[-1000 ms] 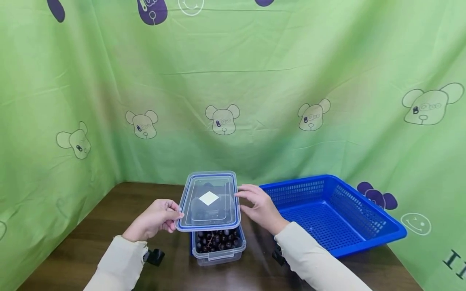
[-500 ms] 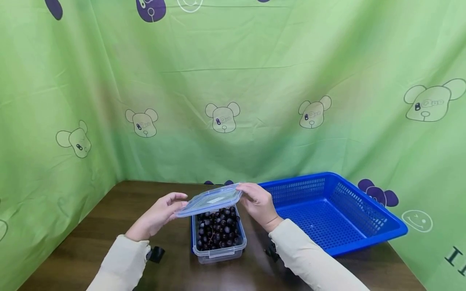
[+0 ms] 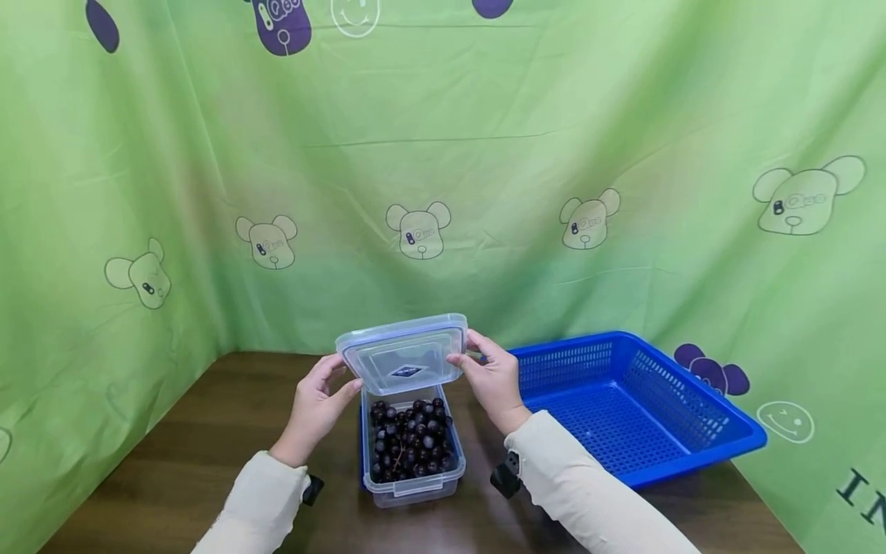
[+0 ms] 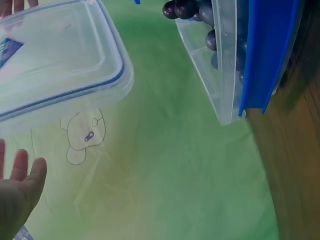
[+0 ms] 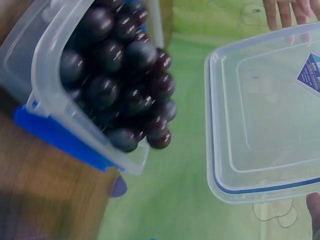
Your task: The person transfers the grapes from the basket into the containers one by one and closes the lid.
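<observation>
A clear plastic container lid [image 3: 404,354] with a blue seal is held tilted above a food container [image 3: 415,488]. My right hand [image 3: 493,377] pinches its right edge, thumb in front. At the lid's left corner my left hand [image 3: 321,400] has its fingers extended; in the left wrist view this hand [image 4: 20,190] shows spread fingers just off the lid's edge. Dark grapes [image 3: 408,442] on a stem fill the uncovered container; the right wrist view shows the grapes [image 5: 120,75] heaped to its rim. A blue-and-white diamond label [image 5: 311,72] sits on the lid.
A large blue perforated basket [image 3: 623,431] stands to the right of the container on the brown wooden table [image 3: 173,462]. Green patterned cloth [image 3: 415,154] hangs behind and at both sides. Blue latch flaps [image 4: 267,55] hang at the container's side.
The lid has tilted up and turned, so its label now shows dark blue instead of white. The right hand now pinches its edge. The grapes have come into fuller view; the basket stays put.
</observation>
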Demonstrator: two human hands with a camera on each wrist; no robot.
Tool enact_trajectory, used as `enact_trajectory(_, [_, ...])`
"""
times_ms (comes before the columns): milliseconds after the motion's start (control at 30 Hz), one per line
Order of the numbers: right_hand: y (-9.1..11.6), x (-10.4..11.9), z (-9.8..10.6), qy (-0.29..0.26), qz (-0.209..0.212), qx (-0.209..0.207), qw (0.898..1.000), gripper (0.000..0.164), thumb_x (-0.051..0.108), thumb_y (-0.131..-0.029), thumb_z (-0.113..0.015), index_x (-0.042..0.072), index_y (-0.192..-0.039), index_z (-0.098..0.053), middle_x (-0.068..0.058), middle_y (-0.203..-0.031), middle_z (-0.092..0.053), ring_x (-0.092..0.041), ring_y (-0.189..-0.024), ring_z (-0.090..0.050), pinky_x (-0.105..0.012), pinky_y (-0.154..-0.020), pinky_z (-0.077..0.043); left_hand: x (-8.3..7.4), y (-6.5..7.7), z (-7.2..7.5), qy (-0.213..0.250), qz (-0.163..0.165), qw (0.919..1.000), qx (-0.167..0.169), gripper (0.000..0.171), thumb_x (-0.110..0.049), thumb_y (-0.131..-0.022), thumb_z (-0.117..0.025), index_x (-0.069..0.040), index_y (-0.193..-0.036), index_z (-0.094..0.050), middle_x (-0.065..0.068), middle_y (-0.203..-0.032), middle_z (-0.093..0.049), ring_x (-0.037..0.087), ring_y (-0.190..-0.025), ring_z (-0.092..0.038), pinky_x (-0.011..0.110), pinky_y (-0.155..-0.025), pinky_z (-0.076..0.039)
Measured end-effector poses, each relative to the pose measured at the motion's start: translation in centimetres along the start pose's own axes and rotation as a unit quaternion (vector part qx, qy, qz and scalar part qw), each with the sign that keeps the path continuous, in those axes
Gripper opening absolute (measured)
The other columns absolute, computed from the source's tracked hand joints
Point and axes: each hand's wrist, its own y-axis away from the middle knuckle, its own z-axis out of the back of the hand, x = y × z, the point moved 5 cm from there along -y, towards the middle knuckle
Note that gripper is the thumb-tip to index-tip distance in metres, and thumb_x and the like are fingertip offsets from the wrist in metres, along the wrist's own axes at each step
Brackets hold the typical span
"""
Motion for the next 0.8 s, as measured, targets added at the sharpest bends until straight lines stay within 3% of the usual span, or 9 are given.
enact_trajectory(100, [0.0, 0.1, -0.1, -0.001, -0.034, -0.002, 0.999, 0.035, -0.01, -0.072, -0.075, -0.012, -0.106, -0.066, -0.025, -0.086, -0.069, 0.004, -0.079, -0.061, -0.015, -0.066, -0.051, 0.2, 0.2, -0.1, 0.019, 0.0, 0.9992, -0.036, 0.036, 0.022, -0.077, -0.063, 0.022, -0.112, -0.052, -0.02, -0.1, -0.062, -0.003, -0.094, -0.06, 0.015, -0.085, -0.047])
enact_trajectory(267, [-0.2, 0.4, -0.2, -0.033, -0.07, -0.008, 0.997, 0.041, -0.01, -0.075, -0.073, -0.011, -0.114, -0.059, -0.028, -0.088, -0.067, 0.003, -0.077, -0.062, -0.015, -0.067, -0.051, 0.0, 0.4, -0.3, 0.034, -0.008, 0.9966, -0.075, 0.04, 0.018, -0.079, -0.064, 0.005, -0.117, -0.06, -0.016, -0.093, -0.064, -0.001, -0.084, -0.061, 0.015, -0.077, -0.05])
enact_trajectory(400, [-0.3, 0.3, -0.1, -0.061, -0.093, -0.01, 0.994, 0.042, -0.012, -0.078, -0.071, -0.012, -0.114, -0.051, -0.033, -0.09, -0.066, 0.005, -0.077, -0.062, -0.017, -0.071, -0.052, -0.3, 0.4, -0.5, 0.01, 0.005, 0.9961, -0.087, 0.039, 0.015, -0.081, -0.066, 0.011, -0.119, -0.059, -0.014, -0.092, -0.064, -0.002, -0.081, -0.06, 0.013, -0.071, -0.05])
enact_trajectory(500, [-0.1, 0.1, -0.1, -0.052, -0.101, 0.017, 0.993, 0.042, -0.012, -0.079, -0.07, -0.013, -0.116, -0.052, -0.032, -0.093, -0.066, -0.002, -0.077, -0.065, -0.018, -0.07, -0.052, -0.3, 0.3, -0.3, -0.017, 0.035, 0.9949, -0.093, 0.041, 0.011, -0.082, -0.068, 0.017, -0.12, -0.056, -0.004, -0.089, -0.066, -0.003, -0.077, -0.059, 0.012, -0.067, -0.049])
enact_trajectory(567, [0.0, 0.0, -0.2, -0.03, -0.095, 0.056, 0.994, 0.047, -0.011, -0.079, -0.07, -0.012, -0.123, -0.052, -0.031, -0.097, -0.066, -0.013, -0.078, -0.068, -0.021, -0.069, -0.054, -0.1, 0.2, -0.1, -0.024, 0.062, 0.9934, -0.093, 0.041, 0.011, -0.082, -0.068, 0.017, -0.12, -0.056, 0.002, -0.086, -0.068, -0.003, -0.073, -0.058, 0.012, -0.065, -0.049])
enact_trajectory(700, [0.3, -0.2, -0.5, -0.001, -0.086, 0.132, 0.988, 0.064, -0.011, -0.079, -0.071, -0.009, -0.137, -0.044, -0.028, -0.109, -0.063, -0.034, -0.08, -0.068, -0.028, -0.069, -0.056, 0.3, 0.1, 0.5, -0.023, 0.132, 0.9868, -0.091, 0.041, 0.01, -0.082, -0.069, 0.016, -0.121, -0.056, 0.008, -0.083, -0.069, -0.002, -0.067, -0.057, 0.013, -0.06, -0.049])
enact_trajectory(800, [0.3, -0.6, -0.6, 0.002, -0.106, 0.15, 0.983, 0.067, -0.01, -0.079, -0.071, -0.008, -0.139, -0.041, -0.026, -0.111, -0.058, -0.039, -0.081, -0.067, -0.031, -0.07, -0.056, 0.6, 0.0, 0.6, -0.016, 0.187, 0.9792, -0.077, 0.043, 0.011, -0.082, -0.068, 0.014, -0.123, -0.055, 0.017, -0.087, -0.068, -0.001, -0.066, -0.059, 0.018, -0.057, -0.052])
